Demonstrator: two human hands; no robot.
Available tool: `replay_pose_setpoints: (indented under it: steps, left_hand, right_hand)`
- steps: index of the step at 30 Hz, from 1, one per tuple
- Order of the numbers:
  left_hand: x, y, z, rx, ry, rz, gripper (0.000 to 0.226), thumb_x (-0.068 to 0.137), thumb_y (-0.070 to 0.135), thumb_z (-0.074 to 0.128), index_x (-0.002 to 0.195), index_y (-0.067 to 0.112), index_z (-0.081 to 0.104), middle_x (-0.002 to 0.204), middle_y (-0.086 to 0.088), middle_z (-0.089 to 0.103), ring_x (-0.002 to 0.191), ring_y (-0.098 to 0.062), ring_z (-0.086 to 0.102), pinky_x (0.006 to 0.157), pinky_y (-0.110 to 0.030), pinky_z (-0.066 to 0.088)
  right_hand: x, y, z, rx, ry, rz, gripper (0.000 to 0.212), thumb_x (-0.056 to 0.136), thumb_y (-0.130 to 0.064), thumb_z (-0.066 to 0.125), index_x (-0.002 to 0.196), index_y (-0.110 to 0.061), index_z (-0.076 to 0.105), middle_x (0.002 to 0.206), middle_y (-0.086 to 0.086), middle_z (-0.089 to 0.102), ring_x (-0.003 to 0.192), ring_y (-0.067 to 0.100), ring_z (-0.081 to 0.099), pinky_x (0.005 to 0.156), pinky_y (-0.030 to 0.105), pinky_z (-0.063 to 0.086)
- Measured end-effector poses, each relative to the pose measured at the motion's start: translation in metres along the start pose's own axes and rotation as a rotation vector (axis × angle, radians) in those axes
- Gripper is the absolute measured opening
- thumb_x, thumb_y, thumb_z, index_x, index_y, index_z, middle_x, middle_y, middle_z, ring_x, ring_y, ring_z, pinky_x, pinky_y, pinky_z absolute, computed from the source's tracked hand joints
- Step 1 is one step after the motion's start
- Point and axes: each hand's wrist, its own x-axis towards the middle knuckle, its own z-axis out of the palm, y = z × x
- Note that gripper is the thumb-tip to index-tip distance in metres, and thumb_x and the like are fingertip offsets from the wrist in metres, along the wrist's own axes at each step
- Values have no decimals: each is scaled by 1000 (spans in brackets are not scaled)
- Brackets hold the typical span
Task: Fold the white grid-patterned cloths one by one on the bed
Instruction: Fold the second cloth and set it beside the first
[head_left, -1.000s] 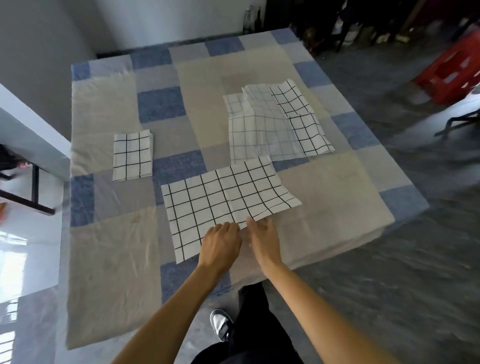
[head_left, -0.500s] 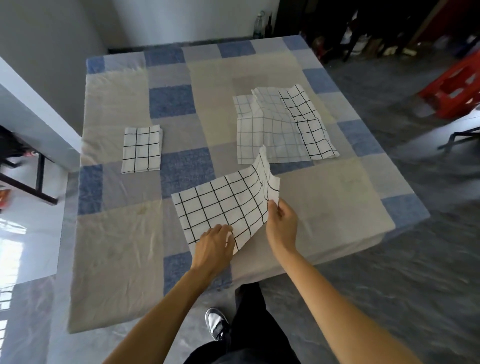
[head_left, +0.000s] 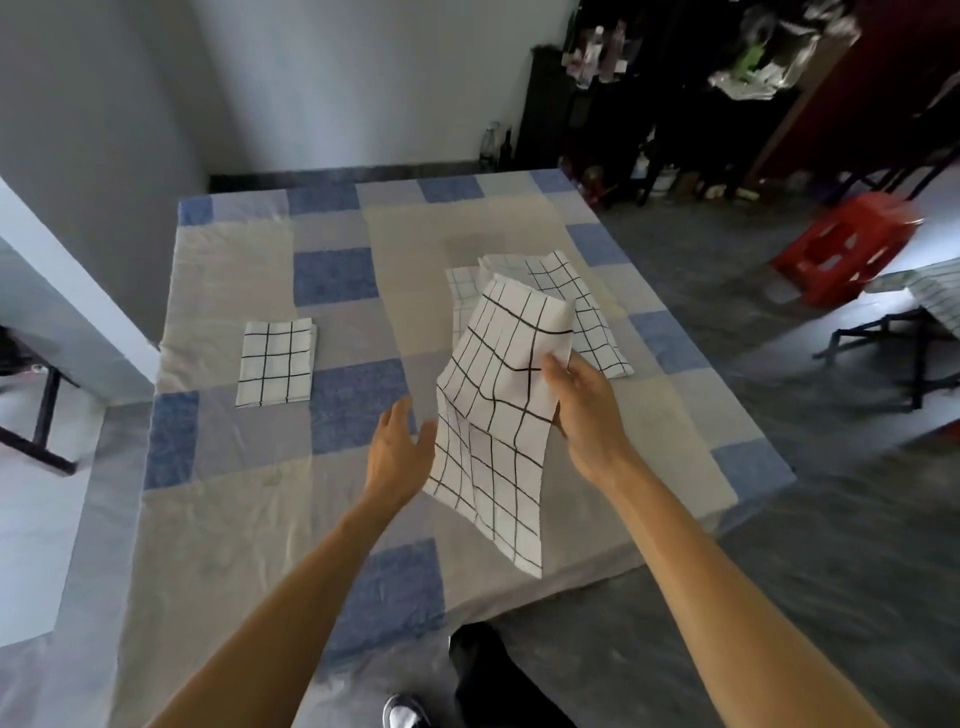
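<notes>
While right hand (head_left: 582, 410) pinches the grid cloth (head_left: 498, 405) above the bed (head_left: 234, 519), left hand (head_left: 397, 452) hovers beside it, fingers loosely spread.

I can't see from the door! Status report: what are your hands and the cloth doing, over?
Right hand grips grid cloth, hanging above bed. Left hand open beside it. Folded cloth left, unfolded pile behind. Nothing blocking.

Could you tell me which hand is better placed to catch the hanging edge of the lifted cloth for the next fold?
Probably the left. The left hand is open, empty and close beside the hanging cloth, while the right hand is busy gripping its right side.
</notes>
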Motion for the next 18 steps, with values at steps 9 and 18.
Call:
replay_pose_setpoints:
  steps: [9,18]
  left_hand:
    - [19,60,-3,-474,-388,-52,58,82,65,49,126,27,54,127,6,55,117,-16,51,105,-39,35]
    - [9,56,-26,-726,-8,-91,26,85,19,65,108,30,60,99,-4,67,94,-25,66,87,-41,53]
  right_hand:
    - [9,-53,-44,295,-15,49,30,98,-27,48,122,-14,62,119,10,67,111,26,63,89,45,51]
    - [-6,16,-61,-46,-101,373,50,87,-43,63,128,-14,54,109,4,71,102,26,67,89,45,53]
